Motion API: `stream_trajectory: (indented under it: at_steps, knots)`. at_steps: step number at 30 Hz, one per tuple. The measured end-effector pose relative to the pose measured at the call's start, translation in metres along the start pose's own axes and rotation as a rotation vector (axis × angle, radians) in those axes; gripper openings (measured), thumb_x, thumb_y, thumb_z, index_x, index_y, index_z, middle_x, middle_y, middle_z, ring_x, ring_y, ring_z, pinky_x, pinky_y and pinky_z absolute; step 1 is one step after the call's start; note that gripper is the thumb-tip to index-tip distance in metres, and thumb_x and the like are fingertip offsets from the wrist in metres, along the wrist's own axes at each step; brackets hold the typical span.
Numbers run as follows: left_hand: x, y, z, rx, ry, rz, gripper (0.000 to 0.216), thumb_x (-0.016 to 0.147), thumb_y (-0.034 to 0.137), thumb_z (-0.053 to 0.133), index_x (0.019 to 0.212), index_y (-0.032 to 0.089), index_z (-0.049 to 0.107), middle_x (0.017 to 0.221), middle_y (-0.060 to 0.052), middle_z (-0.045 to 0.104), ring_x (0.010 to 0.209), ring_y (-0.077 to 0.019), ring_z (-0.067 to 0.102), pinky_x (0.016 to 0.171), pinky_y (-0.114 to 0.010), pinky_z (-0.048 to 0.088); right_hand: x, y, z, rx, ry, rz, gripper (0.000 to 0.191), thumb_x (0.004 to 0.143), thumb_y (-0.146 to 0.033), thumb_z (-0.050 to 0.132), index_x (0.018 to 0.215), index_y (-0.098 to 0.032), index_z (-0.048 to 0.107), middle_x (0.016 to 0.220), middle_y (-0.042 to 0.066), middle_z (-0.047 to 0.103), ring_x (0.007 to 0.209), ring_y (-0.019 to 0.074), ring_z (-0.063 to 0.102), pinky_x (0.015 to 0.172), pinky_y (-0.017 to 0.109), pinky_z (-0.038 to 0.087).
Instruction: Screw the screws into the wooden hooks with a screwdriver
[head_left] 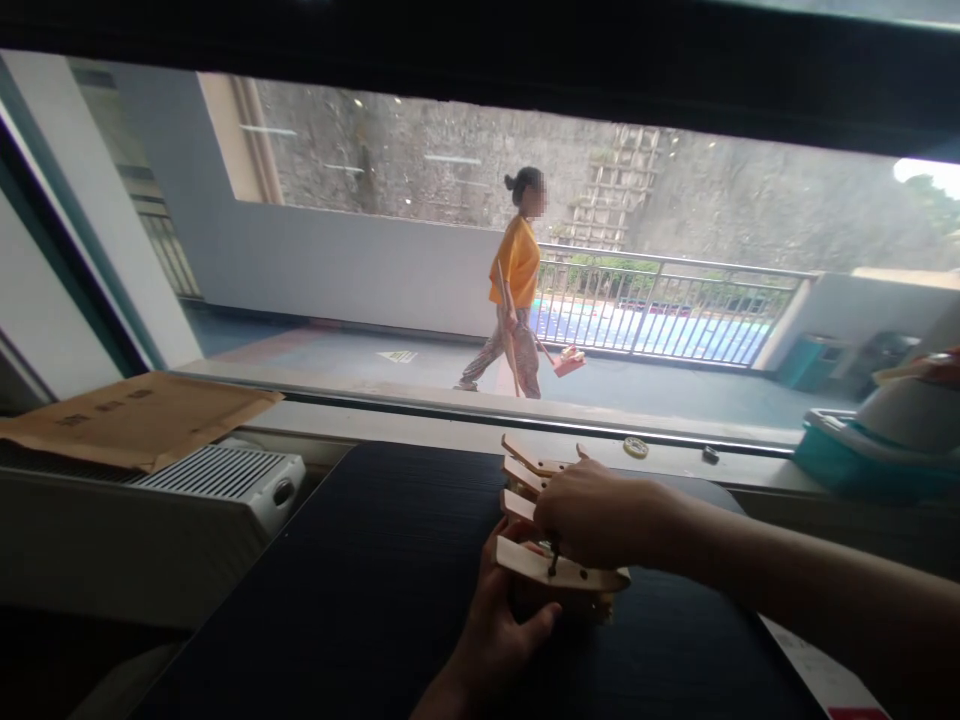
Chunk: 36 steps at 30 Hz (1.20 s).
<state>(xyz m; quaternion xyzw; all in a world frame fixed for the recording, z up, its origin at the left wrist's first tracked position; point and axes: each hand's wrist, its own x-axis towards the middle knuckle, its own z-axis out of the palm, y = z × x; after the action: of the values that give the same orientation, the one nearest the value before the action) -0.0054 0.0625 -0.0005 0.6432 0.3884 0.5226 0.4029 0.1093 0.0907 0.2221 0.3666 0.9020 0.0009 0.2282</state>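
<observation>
On the dark tabletop [360, 560] stands a small wooden assembly [525, 560] of several pale slats with bent ends and round holes. My left hand [499, 620] steadies it from the near left side, fingers behind the slats and thumb along the front. Above it, my right hand [592, 510] is closed in a pinch over the slats. A thin dark metal pin [553, 557] shows below its fingertips, upright at the nearest slat; whether it is a screw or a tool tip I cannot tell. My right hand hides the assembly's middle.
A brown envelope [142, 415] lies on a white slotted unit [225, 472] at left. A tape roll [636, 448] and a small dark object [710, 455] sit on the windowsill. A teal basket [847, 460] stands at right. Outside the window walks a person [516, 265].
</observation>
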Motion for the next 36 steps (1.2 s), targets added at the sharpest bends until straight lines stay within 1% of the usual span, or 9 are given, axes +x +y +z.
stream_trajectory:
  at_steps: [4,8,12,15,18,22,30,33,36]
  knots:
    - [0.000,0.001,0.000,0.019,-0.006,0.039,0.052,0.070,0.014,0.069,0.119,0.026,0.055,0.144,-0.007,0.032,0.136,-0.0335,0.029,0.109,-0.046,0.036,0.009,0.002,0.014,-0.006,0.113,-0.058,0.017,0.075,-0.015,0.056,0.085,-0.018,0.070,0.084,0.007,0.069,0.081,0.0237,0.064,0.067,0.033,0.043]
    - [0.004,0.003,-0.001,0.023,-0.005,0.098,0.046,0.070,0.013,0.068,0.114,0.024,0.057,0.139,-0.008,0.040,0.135,-0.0325,0.032,0.109,-0.047,0.035,0.011,0.003,0.026,0.036,0.156,0.087,0.015,0.076,-0.021,0.055,0.081,-0.015,0.069,0.081,0.009,0.069,0.076,0.0237,0.064,0.067,0.034,0.044]
    - [0.005,0.000,-0.003,0.011,0.003,0.110,0.036,0.075,0.016,0.065,0.110,0.023,0.059,0.137,-0.007,0.043,0.137,-0.0301,0.029,0.111,-0.045,0.032,0.002,0.004,0.022,0.090,0.174,0.199,0.022,0.080,-0.028,0.052,0.086,-0.015,0.069,0.088,0.011,0.069,0.079,0.0248,0.064,0.068,0.034,0.045]
    - [0.005,-0.002,-0.004,0.017,-0.016,0.062,0.042,0.079,0.018,0.063,0.119,0.023,0.054,0.142,-0.008,0.038,0.138,-0.0290,0.028,0.112,-0.044,0.030,-0.007,0.004,0.011,0.096,0.112,0.136,0.022,0.079,-0.030,0.055,0.090,-0.016,0.069,0.092,0.011,0.069,0.082,0.0248,0.064,0.069,0.033,0.045]
    - [0.004,-0.002,-0.005,0.040,-0.007,0.014,0.047,0.079,0.022,0.064,0.124,0.022,0.052,0.145,-0.010,0.034,0.138,-0.0309,0.029,0.111,-0.044,0.032,-0.009,0.003,0.006,0.052,0.041,0.021,0.018,0.076,-0.020,0.060,0.091,-0.018,0.070,0.089,0.008,0.069,0.084,0.0229,0.063,0.072,0.032,0.043]
    - [0.004,-0.003,-0.003,0.041,0.013,0.007,0.045,0.078,0.022,0.065,0.121,0.021,0.054,0.143,-0.011,0.036,0.136,-0.0320,0.033,0.109,-0.045,0.035,-0.003,0.003,0.016,0.062,0.162,-0.105,0.022,0.080,-0.017,0.058,0.098,-0.024,0.069,0.094,0.006,0.069,0.090,0.0210,0.062,0.080,0.033,0.042]
    - [0.006,0.001,-0.004,0.062,-0.022,0.060,0.028,0.080,0.020,0.062,0.107,0.019,0.058,0.142,-0.010,0.036,0.141,-0.0321,0.017,0.112,-0.046,0.028,-0.008,0.007,0.026,0.139,0.175,0.191,0.020,0.082,-0.026,0.053,0.078,-0.015,0.069,0.092,0.011,0.069,0.085,0.0242,0.063,0.075,0.036,0.044]
    - [0.005,0.001,-0.004,0.055,-0.030,0.035,0.029,0.081,0.022,0.061,0.110,0.019,0.057,0.143,-0.010,0.035,0.142,-0.0322,0.015,0.112,-0.047,0.028,-0.012,0.009,0.020,0.135,0.163,0.151,0.018,0.080,-0.027,0.055,0.083,-0.016,0.069,0.099,0.011,0.068,0.083,0.0230,0.062,0.073,0.035,0.044]
    - [0.004,-0.001,-0.004,0.053,-0.032,0.015,0.036,0.081,0.023,0.062,0.116,0.021,0.055,0.144,-0.009,0.035,0.142,-0.0312,0.014,0.113,-0.047,0.026,-0.013,0.007,0.010,0.079,0.096,0.051,0.015,0.079,-0.017,0.057,0.087,-0.016,0.069,0.086,0.008,0.069,0.075,0.0202,0.062,0.070,0.032,0.043]
